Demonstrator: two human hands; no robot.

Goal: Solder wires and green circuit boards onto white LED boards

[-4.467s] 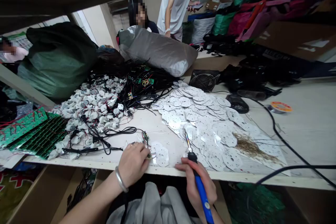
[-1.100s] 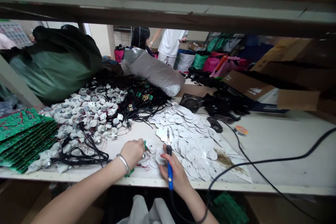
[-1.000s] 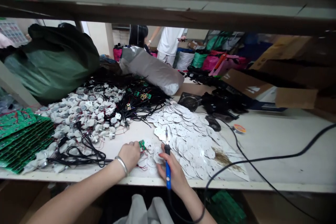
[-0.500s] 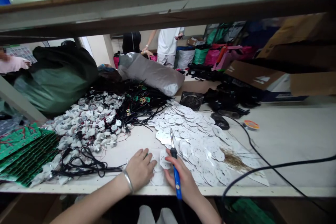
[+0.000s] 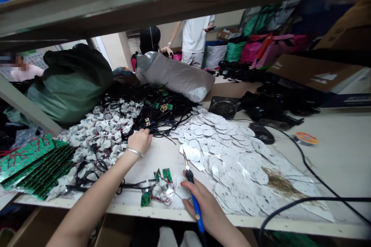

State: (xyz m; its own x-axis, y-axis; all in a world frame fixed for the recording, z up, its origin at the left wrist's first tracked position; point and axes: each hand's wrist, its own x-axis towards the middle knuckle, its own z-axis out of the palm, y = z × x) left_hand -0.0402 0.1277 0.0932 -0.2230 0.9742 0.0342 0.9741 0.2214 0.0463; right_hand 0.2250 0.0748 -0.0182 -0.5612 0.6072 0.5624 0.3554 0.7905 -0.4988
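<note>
My left hand (image 5: 140,141) reaches over the bench to where the heap of white round components (image 5: 101,129) meets a tangle of black wires (image 5: 162,121). Its fingers rest on that edge, and I cannot tell whether they hold anything. My right hand (image 5: 204,204) is shut around a blue soldering iron (image 5: 198,220), with the metal tip (image 5: 184,159) pointing away from me. Just left of the tip lie small green circuit boards (image 5: 145,199) with thin red wires, near a white punched plate (image 5: 183,189). A large pile of these plates (image 5: 232,154) spreads to the right.
Green circuit board panels (image 5: 37,166) lie at the left. A black cable (image 5: 315,198) crosses the bench at the right, near a solder spool (image 5: 304,138) and a small fan (image 5: 223,107). Large bags (image 5: 174,75) stand behind the heaps, and a person (image 5: 195,34) stands beyond them.
My left hand has moved away from the small boards to the heap and wires, leaving the boards in view. The right hand still holds the iron, and the view has tilted.
</note>
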